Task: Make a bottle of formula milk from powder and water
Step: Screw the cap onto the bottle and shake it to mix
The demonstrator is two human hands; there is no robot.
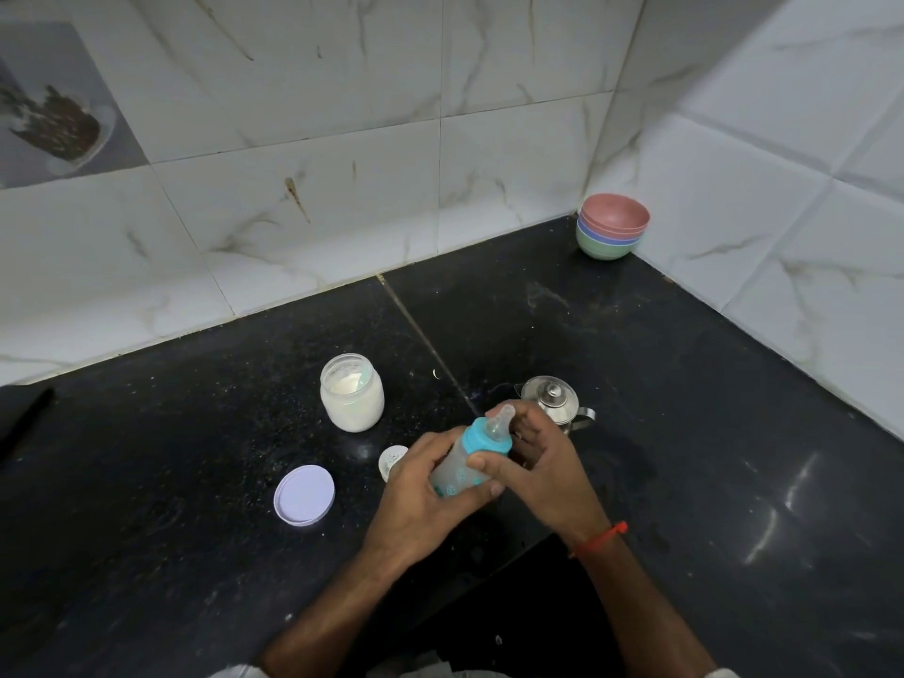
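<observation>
Bottle [457, 469] tilted above the dark counter [685, 433], teal collar and teat on; my left hand [425, 501] is wrapping its frosted body, fingers curled round. My right hand [533, 462] is pinching the collar, thumb across. Just left of the grip: small cap [391, 460], then white lid [304, 494]. Beyond, left: open powder jar [352, 392]. Behind my right hand: steel kettle [553, 398]. Far corner: stacked bowls [613, 232].

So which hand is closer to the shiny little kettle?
The right hand. It is just in front of the kettle, its fingers overlapping it in view while holding the bottle at its teal collar. The left hand grips the bottle's body, farther to the left.
</observation>
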